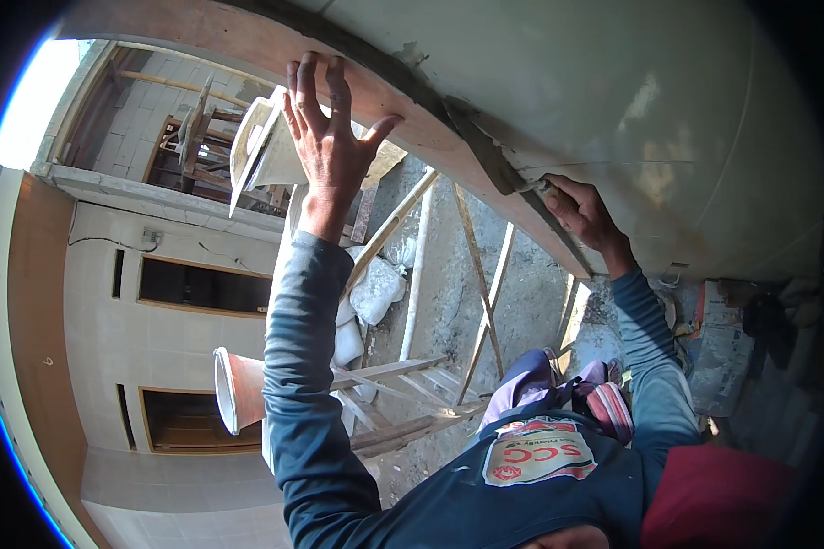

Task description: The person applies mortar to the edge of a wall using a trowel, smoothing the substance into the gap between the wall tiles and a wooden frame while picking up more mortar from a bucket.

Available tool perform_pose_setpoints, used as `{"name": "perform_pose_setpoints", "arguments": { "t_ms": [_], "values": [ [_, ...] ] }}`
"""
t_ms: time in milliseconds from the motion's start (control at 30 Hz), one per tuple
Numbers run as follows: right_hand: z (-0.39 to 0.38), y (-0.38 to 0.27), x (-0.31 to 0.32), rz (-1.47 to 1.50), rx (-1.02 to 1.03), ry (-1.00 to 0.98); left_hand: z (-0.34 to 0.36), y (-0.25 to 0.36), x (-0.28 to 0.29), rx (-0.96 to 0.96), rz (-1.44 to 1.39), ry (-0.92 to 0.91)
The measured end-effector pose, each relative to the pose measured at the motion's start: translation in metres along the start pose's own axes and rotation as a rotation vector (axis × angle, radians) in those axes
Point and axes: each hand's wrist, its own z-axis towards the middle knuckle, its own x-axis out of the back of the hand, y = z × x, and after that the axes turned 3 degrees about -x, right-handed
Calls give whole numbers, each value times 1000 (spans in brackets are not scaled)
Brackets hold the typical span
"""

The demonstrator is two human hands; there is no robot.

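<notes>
A long pinkish wooden board runs along the edge of the smooth grey-green wall. My left hand lies against the board's face with its fingers spread. My right hand grips the handle of a trowel, and its grey-smeared blade lies along the seam between board and wall. Wet grey mortar lines that seam farther up, and a patch of it clings to the wall above.
Below on the left is a whitish-orange bucket beside a wooden ladder-like frame. White sacks lie on the rough ground among slanting wooden poles. Across stands a building with framed openings. Stacked bags or boxes are at the right.
</notes>
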Motion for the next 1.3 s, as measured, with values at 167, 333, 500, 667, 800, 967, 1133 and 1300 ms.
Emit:
{"name": "perform_pose_setpoints", "arguments": {
  "t_ms": [167,333,500,667,800,967,1133,1300],
  "values": [
    [-7,20,-8,-43,108,-30,-1,-1,-1,-4,20,-15],
    [-23,15,-2,-14,114,37,-2,-3,3,-6,16,-24],
    [-10,32,-18,-258,313,216,2,0,3,-4,-5,-42],
    [-5,24,-58,-220,334,275,2,1,5,18,-18,-60],
    [-33,4,-35,-184,211,121,-6,0,8,24,-17,-61],
    [-29,-23,-29,-221,257,184,-1,-1,6,16,5,-68],
    [-11,11,-34,-322,313,236,-2,-3,2,6,-9,-68],
    [-39,47,-36,-215,93,169,0,-6,4,-14,-24,-64]
  ]
}}
